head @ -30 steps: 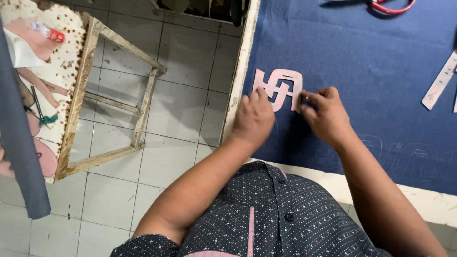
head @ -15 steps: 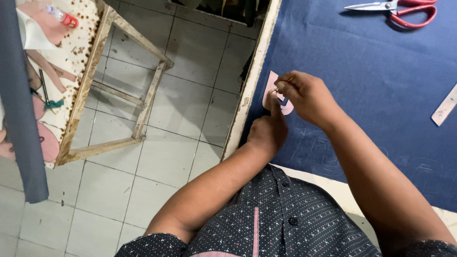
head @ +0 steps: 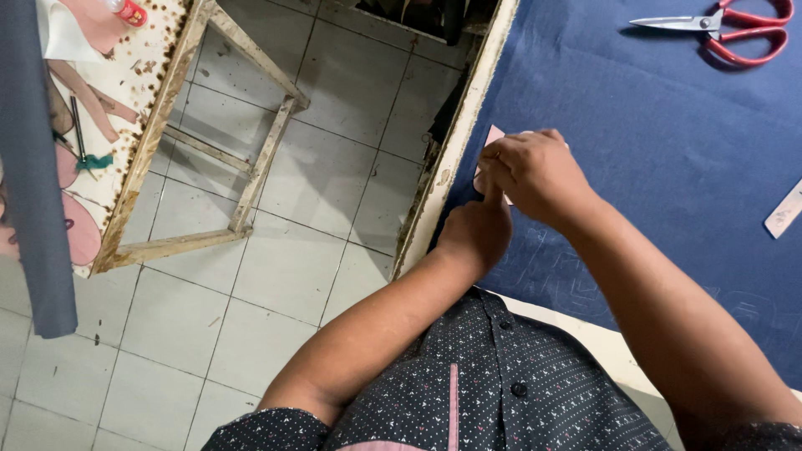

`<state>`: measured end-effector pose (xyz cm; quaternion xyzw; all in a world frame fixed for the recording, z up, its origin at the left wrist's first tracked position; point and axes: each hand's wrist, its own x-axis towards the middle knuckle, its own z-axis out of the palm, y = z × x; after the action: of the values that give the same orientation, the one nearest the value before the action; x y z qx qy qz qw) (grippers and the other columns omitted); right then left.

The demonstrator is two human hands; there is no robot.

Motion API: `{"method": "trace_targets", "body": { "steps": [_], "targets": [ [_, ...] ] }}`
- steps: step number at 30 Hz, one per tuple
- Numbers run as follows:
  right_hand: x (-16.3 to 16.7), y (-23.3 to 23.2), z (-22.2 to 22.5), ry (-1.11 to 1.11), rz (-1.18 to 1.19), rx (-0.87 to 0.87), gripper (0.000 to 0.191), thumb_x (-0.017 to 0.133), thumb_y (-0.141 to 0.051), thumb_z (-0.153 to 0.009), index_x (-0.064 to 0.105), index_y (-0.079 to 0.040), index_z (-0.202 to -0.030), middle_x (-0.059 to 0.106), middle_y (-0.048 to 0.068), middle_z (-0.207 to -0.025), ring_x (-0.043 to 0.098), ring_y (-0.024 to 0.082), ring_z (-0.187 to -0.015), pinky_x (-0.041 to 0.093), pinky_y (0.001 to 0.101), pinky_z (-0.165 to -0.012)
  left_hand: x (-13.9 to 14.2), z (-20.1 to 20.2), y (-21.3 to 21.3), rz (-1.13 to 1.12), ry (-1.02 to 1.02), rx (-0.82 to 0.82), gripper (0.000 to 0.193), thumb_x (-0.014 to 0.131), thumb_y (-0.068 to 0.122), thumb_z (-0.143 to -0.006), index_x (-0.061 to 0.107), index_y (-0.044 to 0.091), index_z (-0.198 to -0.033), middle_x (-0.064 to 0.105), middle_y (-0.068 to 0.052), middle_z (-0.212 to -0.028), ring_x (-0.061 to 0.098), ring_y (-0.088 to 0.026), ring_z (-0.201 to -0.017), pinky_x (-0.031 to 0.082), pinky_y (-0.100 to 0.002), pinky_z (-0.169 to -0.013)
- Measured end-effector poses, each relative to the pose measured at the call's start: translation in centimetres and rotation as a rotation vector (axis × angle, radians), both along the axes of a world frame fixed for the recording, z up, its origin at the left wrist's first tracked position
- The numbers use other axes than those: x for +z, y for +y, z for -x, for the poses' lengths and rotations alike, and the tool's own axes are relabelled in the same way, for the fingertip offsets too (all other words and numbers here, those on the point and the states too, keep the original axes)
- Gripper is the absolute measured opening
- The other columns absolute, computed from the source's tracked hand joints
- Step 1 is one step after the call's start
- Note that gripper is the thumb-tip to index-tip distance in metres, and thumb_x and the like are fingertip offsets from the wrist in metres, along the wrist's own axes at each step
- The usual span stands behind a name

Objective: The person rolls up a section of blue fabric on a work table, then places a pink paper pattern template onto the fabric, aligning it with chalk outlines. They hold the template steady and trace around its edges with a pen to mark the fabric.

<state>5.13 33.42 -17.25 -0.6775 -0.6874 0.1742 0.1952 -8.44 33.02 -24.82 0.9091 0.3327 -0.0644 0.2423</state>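
Where the blue cloth meets the bench edge: both hands sit together over a small pink cutout.
Cutout: the pink cutout point(head: 493, 138) lies flat on the blue cloth point(head: 668, 150), close to the near left edge of the bench point(head: 455, 150); only its left corner shows, the rest is under the hands.
Right hand: the right hand point(head: 535, 175) covers the cutout from above, fingers curled and close together, tips pressed down on it; whether it pinches an edge, I cannot tell.
Left hand: the left hand point(head: 476, 230) sits just below the right one, loosely curled, one finger stretched up to touch the lower edge of the cutout.
Scissors: red-handled scissors point(head: 727, 29) lie on the cloth at the far right, well apart from the hands, blades shut and pointing left.
Ruler: a pale ruler end point(head: 785, 209) pokes in at the right edge of the cloth.
Cloth marks: faint chalk outlines show on the cloth near the person's body.
Side table: a worn white table point(head: 142, 134) stands across the tiled floor point(head: 317, 184); it carries pink scraps point(head: 79, 234), a red-capped bottle point(head: 125, 10) and a thin tool with a teal tuft point(head: 83, 150).
Containers: the bottle is the only one in sight; its contents cannot be made out.
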Motion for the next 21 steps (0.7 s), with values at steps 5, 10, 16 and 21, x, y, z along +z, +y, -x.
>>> {"method": "trace_targets", "body": {
  "steps": [5,10,16,21],
  "targets": [
    [-0.1,1.7,-1.9,-0.086,-0.143,-0.068,0.013,0.065,-0.018,-0.104,0.075,-0.009,-0.101,0.075,0.005,-0.094,0.071,0.025,-0.091,0.045,0.0456,-0.100,0.7,0.0,0.9,0.132,-0.088,0.108,0.068,0.049,0.014,-0.097,0.026,-0.019,-0.152,0.070,-0.032,-0.104,0.075,-0.034,-0.066,0.059,-0.046,-0.057],
    [0.0,1.8,-2.9,-0.122,-0.196,-0.089,0.012,0.065,-0.015,-0.105,0.076,-0.009,-0.107,0.075,0.005,-0.098,0.071,0.025,-0.094,0.044,0.0451,-0.103,1.3,0.0,1.5,0.141,-0.145,0.168,0.052,0.044,0.019,-0.103,0.039,-0.007,-0.148,0.066,-0.031,-0.107,0.072,-0.040,-0.071,0.059,-0.051,-0.066],
    [-0.3,1.0,-3.3,-0.073,-0.200,-0.093,0.011,0.067,-0.014,-0.104,0.075,-0.008,-0.105,0.075,0.006,-0.097,0.070,0.027,-0.094,0.045,0.0440,-0.104,1.6,0.5,2.8,-0.031,-0.439,0.303,0.028,0.055,0.024,-0.100,0.065,0.010,-0.123,0.072,-0.018,-0.093,0.066,-0.042,-0.085,0.054,-0.054,-0.078],
    [-0.5,-0.5,-4.0,-0.105,-0.196,-0.100,0.010,0.069,-0.015,-0.102,0.075,-0.007,-0.102,0.074,0.007,-0.092,0.070,0.030,-0.091,0.047,0.0446,-0.102,1.5,0.9,3.9,-0.102,-0.352,0.089,0.018,0.056,0.015,-0.099,0.071,0.015,-0.107,0.068,0.000,-0.125,0.063,-0.028,-0.113,0.047,-0.048,-0.100]
  ]
}}
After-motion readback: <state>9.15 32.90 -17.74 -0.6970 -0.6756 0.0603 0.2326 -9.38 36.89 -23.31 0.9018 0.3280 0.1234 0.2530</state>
